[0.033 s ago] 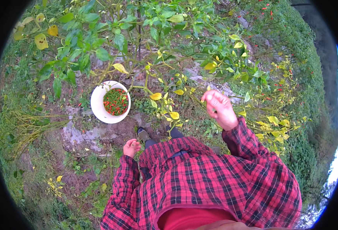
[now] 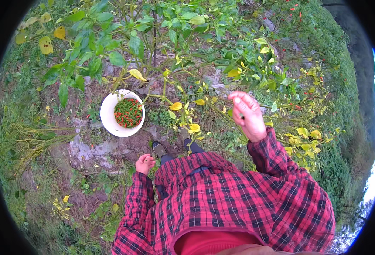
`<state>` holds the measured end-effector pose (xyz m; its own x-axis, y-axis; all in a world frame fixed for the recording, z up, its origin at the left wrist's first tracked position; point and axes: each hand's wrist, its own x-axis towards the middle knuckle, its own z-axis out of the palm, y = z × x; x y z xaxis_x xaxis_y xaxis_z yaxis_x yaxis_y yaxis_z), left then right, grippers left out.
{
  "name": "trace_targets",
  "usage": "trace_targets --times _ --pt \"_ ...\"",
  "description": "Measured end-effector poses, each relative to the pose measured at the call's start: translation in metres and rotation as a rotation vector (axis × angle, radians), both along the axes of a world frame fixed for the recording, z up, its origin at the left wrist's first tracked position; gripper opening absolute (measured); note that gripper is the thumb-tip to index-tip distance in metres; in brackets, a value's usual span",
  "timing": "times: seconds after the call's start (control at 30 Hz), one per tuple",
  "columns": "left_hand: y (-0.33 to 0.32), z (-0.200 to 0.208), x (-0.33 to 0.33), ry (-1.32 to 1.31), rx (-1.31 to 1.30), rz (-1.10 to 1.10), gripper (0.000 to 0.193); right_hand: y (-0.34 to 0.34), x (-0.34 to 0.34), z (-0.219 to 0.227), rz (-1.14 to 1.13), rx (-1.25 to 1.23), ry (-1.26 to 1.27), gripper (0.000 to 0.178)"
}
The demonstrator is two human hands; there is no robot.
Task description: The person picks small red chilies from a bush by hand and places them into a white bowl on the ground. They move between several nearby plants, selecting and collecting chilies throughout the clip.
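My right hand (image 2: 250, 115) is raised among thin stems and yellowing leaves of a chili plant (image 2: 187, 108). Its thumb and fingers are pinched together, and whatever may be between them is too small to make out. Low on the left, near my thigh, my left hand (image 2: 145, 164) has its fingers curled in; a tiny dark spot shows at the fingertips, but I cannot name it. A white bucket (image 2: 109, 117) stands on the ground beyond my left hand, apart from both hands. Inside lie many small red chilies (image 2: 128, 114) mixed with green ones or stems.
Leafy green branches (image 2: 98, 46) hang over the far left side, partly close to the bucket. Bare, leaning stems (image 2: 43, 140) lie at the left. Torn greyish sheeting (image 2: 87, 151) covers some soil. My shoe (image 2: 159, 149) is beside the bucket. More red chilies (image 2: 300, 15) show far right.
My right hand has shifted slightly to the right and tilted, its fingers reaching a little straighter. My left hand and the bucket have hardly moved.
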<state>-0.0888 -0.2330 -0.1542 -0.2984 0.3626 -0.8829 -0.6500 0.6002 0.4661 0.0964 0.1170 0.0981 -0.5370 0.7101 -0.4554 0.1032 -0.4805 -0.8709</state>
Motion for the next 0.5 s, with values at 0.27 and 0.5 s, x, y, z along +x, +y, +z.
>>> trace_targets --times 0.27,0.5 --pt "-0.019 -0.004 -0.027 0.046 -0.014 -0.019 0.019 0.025 -0.051 -0.011 -0.243 -0.067 0.343 0.024" --pt "-0.016 0.006 -0.038 0.071 0.034 -0.039 0.019 0.027 -0.063 0.031 -0.242 -0.225 0.516 0.027"
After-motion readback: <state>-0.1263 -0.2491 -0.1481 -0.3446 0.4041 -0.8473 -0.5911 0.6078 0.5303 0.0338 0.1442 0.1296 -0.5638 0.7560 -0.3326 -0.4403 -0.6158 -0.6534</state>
